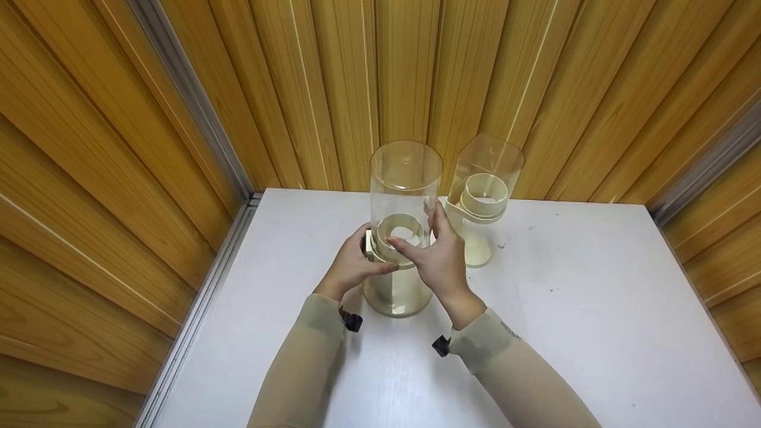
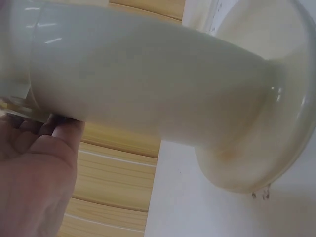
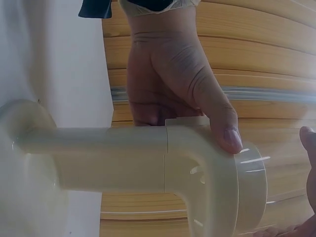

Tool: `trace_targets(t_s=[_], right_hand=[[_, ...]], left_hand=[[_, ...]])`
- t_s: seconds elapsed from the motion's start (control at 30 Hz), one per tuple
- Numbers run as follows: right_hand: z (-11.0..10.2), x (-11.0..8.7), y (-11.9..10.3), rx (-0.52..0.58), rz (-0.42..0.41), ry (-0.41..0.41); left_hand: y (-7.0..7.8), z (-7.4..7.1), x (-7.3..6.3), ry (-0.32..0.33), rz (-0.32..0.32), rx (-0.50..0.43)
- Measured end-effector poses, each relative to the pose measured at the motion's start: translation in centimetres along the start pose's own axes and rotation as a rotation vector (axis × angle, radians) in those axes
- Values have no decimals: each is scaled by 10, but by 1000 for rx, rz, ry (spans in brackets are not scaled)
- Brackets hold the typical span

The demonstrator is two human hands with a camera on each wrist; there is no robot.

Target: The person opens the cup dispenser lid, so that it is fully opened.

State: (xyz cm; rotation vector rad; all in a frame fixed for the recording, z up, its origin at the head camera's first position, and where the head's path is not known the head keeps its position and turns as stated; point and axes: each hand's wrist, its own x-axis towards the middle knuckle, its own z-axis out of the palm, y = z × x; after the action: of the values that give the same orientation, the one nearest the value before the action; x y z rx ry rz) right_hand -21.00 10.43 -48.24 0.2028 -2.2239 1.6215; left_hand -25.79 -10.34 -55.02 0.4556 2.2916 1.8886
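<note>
Head view down, wrist close-ups, shared stand (image 2: 143,79)

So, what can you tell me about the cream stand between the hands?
The stand looks like glossy cream plastic, with a flared round base and a smooth stem. It stands upright on the white table. A collar sits inside a tall clear cylinder. The left hand grips the stand at about collar level; the right hand holds the cylinder's lower part.

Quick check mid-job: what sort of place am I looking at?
Probably a small indoor work booth: wood-grain panels close in three sides, a metal rail runs up the left corner, and a plain white table sits against the back.
</note>
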Motion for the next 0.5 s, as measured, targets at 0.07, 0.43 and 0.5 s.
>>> trace_targets(t_s=[0.07, 0.43, 0.5], right_hand=[[-1, -5, -1, 8, -7, 16], [-7, -31, -2, -20, -37, 55], [-9, -35, -1, -18, -44, 60]], left_hand=[[2, 1, -3, -5, -3, 16], [2, 10, -20, -21, 34, 1], [2, 11, -22, -35, 42, -3]])
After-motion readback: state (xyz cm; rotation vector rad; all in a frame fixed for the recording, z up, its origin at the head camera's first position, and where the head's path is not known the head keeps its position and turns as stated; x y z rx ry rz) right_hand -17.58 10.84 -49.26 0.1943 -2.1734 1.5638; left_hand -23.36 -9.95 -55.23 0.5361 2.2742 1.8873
